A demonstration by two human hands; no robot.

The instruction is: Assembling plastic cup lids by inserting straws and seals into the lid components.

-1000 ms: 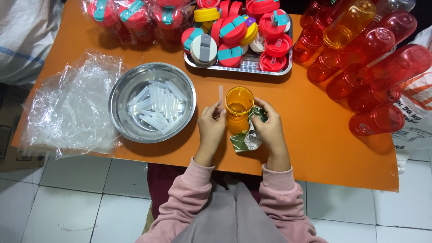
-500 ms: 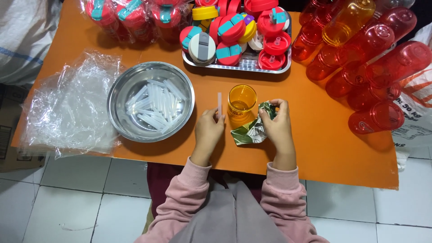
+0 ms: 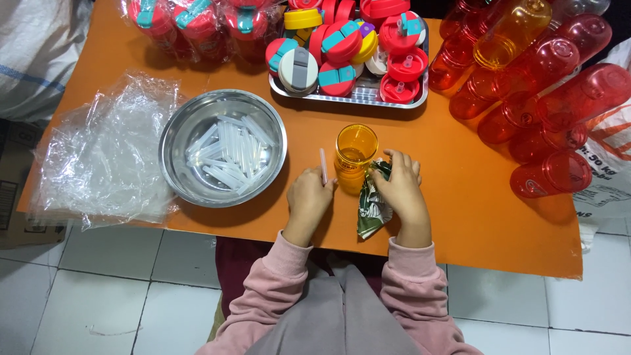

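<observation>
An orange see-through bottle (image 3: 355, 152) stands open and upright on the orange table (image 3: 460, 210) between my hands. My left hand (image 3: 309, 197) rests left of it and pinches a short clear plastic straw (image 3: 323, 164) that points away from me. My right hand (image 3: 397, 190) lies right of the bottle, closed on a crumpled green and white cloth (image 3: 372, 207) that presses against the bottle's side. Pink sleeves cover both of my forearms.
A steel bowl (image 3: 190, 125) with several clear straws sits to the left, beside crumpled clear plastic bags (image 3: 98, 158). A metal tray (image 3: 358, 98) at the back holds several red, teal and yellow lids. Red and orange bottles (image 3: 545, 112) lie piled at the right.
My right hand has shifted with the cloth from the bottle's front to its right side. My left hand still holds the straw, a little lower than before.
</observation>
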